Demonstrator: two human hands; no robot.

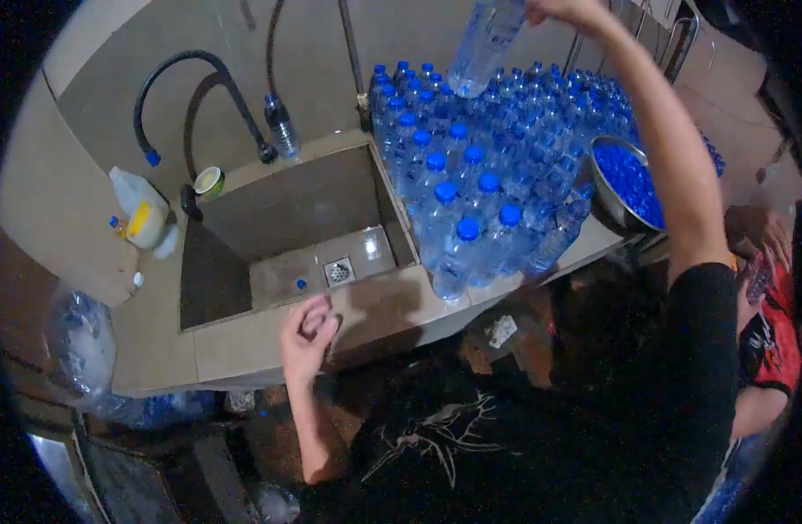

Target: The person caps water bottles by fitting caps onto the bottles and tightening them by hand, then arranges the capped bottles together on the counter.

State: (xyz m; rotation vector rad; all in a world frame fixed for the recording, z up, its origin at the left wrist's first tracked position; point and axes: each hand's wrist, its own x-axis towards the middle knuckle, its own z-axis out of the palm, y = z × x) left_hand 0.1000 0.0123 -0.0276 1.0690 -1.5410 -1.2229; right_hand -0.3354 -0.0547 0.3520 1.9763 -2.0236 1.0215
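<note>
My right hand (pixel 569 10) is at the top edge of the view, closed on a clear plastic bottle (pixel 487 48). The bottle hangs tilted above the crowd of bottles, and its upper end runs out of view. In front of the sink (pixel 331 301), my left hand (pixel 308 339) is raised over the counter's front edge. Its fingers are loosely curled, with a gap to the thumb and nothing visible in them. To its right stand many clear bottles (pixel 453 253) packed close together, those at the front with blue caps.
A metal bowl (pixel 604 196) full of blue caps sits right of the bottles. A loose blue cap (pixel 301 284) lies in the sink. A black faucet (pixel 200 57), a dark bottle (pixel 280 131) and a white jug (pixel 139 194) stand around it. Another person (pixel 772 323) is at the right.
</note>
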